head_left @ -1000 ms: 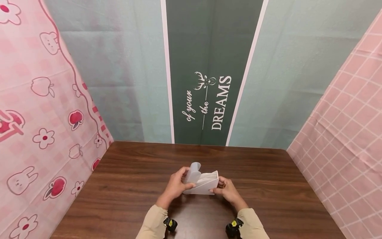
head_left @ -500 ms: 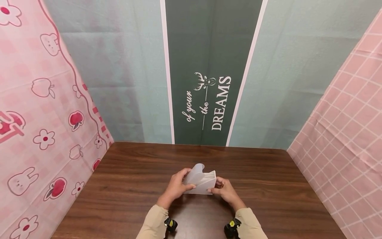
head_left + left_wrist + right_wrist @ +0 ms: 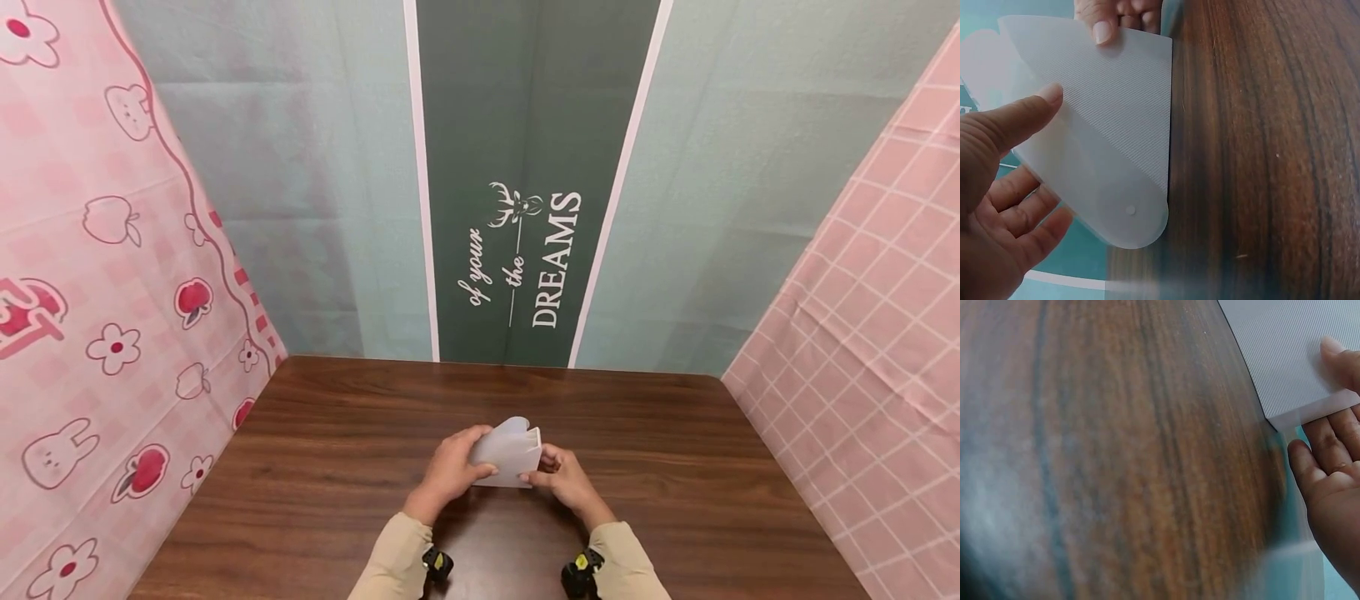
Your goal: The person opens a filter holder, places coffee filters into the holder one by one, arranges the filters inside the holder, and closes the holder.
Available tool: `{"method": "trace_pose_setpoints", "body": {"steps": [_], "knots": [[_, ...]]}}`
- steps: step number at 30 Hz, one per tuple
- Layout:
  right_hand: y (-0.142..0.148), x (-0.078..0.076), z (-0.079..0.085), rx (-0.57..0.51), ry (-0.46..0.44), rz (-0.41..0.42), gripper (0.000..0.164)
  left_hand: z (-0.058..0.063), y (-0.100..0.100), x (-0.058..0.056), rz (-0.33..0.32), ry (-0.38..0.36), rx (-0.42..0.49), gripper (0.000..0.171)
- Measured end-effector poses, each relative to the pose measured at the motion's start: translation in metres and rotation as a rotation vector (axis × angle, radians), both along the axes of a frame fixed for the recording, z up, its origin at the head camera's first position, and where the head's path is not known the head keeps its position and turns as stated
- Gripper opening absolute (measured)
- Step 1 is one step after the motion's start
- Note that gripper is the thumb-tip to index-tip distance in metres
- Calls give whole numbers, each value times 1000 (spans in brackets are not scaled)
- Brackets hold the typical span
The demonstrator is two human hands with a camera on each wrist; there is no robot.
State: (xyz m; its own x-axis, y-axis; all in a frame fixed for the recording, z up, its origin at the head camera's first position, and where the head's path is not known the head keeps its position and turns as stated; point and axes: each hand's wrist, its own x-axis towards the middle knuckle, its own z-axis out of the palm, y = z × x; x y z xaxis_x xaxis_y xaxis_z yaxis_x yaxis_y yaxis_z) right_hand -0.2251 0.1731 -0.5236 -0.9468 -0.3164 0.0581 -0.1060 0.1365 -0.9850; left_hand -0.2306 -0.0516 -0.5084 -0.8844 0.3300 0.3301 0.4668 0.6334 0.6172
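A small white plastic case (image 3: 517, 467) with a finely ribbed face stands on edge on the table. Its smooth, translucent swivel cover (image 3: 1094, 181) turns on a round pivot at the lower left corner, and a rounded tab (image 3: 516, 423) sticks up on top. My left hand (image 3: 450, 467) holds the cover's left side, thumb on the near face and fingers behind. At the other end, my right hand (image 3: 567, 479) pinches the case, its thumb (image 3: 1338, 359) on the ribbed face. Only a narrow gap shows at the upper right; the contents are hidden.
The dark wooden table (image 3: 337, 433) reaches around the case on all sides. A green curtain (image 3: 300, 250) hangs behind its far edge, with pink cloths at the left (image 3: 135, 292) and right (image 3: 862, 317). Each wrist carries a small black camera (image 3: 437, 564).
My left hand has moved up and to the right, swinging the cover over the case, so the opening has narrowed. The right hand keeps its grip, with the case shifted slightly left.
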Motion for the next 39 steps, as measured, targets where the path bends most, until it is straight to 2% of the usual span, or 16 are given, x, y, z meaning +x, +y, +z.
{"method": "trace_pose_setpoints", "body": {"steps": [18, 32, 39], "knots": [[0, 2, -2, -13, 4, 14, 38, -2, 5, 1, -4, 30, -34, 53], [-1, 3, -4, -37, -4, 1, 36, -2, 8, 2, 10, -3, -45, 51], [-2, 3, -4, -37, -1, 1, 35, -3, 7, 1, 6, 22, -55, 53]]}}
